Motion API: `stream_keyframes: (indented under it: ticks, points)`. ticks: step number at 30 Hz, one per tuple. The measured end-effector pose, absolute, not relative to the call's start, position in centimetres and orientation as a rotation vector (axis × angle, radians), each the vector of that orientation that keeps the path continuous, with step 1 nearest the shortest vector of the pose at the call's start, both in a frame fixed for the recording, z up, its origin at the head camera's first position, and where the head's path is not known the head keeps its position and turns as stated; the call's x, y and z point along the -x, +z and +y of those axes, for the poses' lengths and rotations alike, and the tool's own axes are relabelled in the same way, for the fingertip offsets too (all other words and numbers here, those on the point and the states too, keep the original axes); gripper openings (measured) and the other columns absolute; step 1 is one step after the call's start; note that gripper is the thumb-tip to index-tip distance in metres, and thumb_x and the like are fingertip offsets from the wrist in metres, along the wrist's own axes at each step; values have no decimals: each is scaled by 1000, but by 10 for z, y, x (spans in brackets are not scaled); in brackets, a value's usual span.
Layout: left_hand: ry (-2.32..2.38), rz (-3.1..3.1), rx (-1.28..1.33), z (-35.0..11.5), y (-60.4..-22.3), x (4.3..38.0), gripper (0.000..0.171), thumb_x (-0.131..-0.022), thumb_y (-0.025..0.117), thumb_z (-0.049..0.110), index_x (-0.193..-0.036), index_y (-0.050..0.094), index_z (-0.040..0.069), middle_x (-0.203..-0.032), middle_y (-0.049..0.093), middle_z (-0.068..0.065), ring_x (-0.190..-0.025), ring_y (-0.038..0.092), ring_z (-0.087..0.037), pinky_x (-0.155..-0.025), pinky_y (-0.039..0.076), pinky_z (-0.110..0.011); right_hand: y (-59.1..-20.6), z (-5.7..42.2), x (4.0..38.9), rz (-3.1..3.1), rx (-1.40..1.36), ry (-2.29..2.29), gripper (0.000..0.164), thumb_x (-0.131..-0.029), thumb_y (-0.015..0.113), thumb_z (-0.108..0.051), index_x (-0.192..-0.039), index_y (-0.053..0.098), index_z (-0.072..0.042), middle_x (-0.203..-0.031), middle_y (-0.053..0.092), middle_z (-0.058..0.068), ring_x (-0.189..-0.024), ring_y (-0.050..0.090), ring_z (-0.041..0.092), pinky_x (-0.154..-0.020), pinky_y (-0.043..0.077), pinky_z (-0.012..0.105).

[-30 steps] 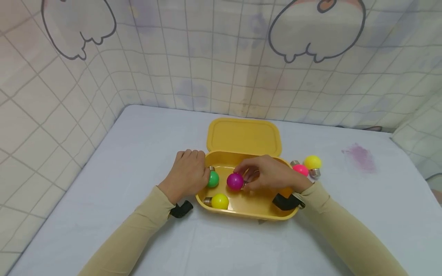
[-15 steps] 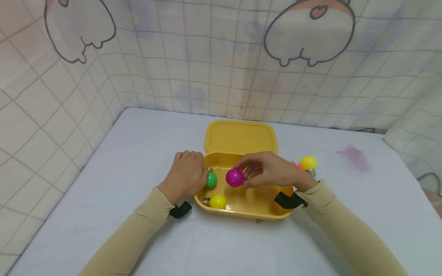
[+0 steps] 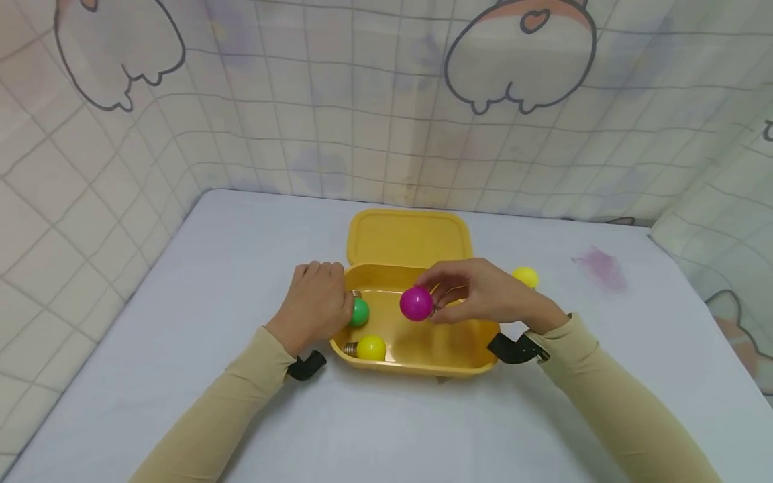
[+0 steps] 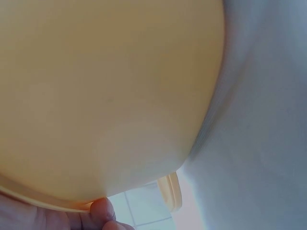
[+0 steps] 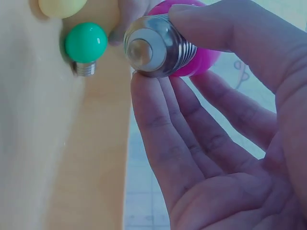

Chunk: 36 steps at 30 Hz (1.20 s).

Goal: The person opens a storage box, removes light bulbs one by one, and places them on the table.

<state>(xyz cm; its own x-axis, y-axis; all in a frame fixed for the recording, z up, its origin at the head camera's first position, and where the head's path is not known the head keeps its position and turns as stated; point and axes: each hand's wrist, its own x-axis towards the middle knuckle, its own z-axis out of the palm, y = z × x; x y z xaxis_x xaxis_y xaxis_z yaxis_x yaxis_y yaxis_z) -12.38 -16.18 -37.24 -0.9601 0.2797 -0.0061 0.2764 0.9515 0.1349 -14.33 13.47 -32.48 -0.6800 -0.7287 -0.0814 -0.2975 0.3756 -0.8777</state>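
Note:
My right hand (image 3: 477, 292) pinches a magenta light bulb (image 3: 417, 304) by its metal screw base, over the middle of the yellow box (image 3: 417, 369). In the right wrist view, the thumb and fingertips meet on the threaded base (image 5: 156, 48). My left hand (image 3: 317, 302) grips the left rim of the box, its fingers curled over the edge. Inside, a green bulb (image 3: 360, 312) lies beside that hand, and a yellow bulb (image 3: 371, 348) lies in the front left corner. The left wrist view shows the box's outer wall (image 4: 110, 100) and fingertips at its rim.
The yellow lid (image 3: 410, 237) lies open behind the box. Another yellow bulb (image 3: 527, 276) sits on the white-covered table (image 3: 241, 248) to the right, partly behind my right arm. A gridded cloth (image 3: 362, 100) hangs along the back.
My right hand has raised the magenta bulb and shifted it slightly right relative to the box. The pink bulb on the table is now hidden behind my right arm. My left hand stays on the rim.

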Motion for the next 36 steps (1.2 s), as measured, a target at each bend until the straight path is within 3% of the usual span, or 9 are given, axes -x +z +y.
stream_keyframes:
  ticks: [10,21,36]
  points:
    - [194,3088,-456,-162,-372,123,28,-102,44,29,-97,50,2,-82,49,-9,-87,46,-30,-96,39,-49,-322,161,140,2158,840,-1402,43,-85,84,-9,-125,69,-13,-124,72,9,-100,74,25,-94,60,32]
    - [212,3087,-456,-161,-372,123,30,-103,47,32,-95,49,3,-81,48,-9,-85,45,-29,-95,38,-49,-318,190,131,2305,652,-1423,45,-84,86,-21,-125,69,-23,-117,74,4,-104,73,24,-91,62,33]
    - [205,3114,-471,-161,-374,122,30,-102,48,32,-92,47,3,-77,45,-8,-82,43,-29,-91,38,-47,-322,233,120,2445,444,-1549,41,-91,79,-19,-129,66,-18,-122,73,-1,-105,73,20,-86,62,30]
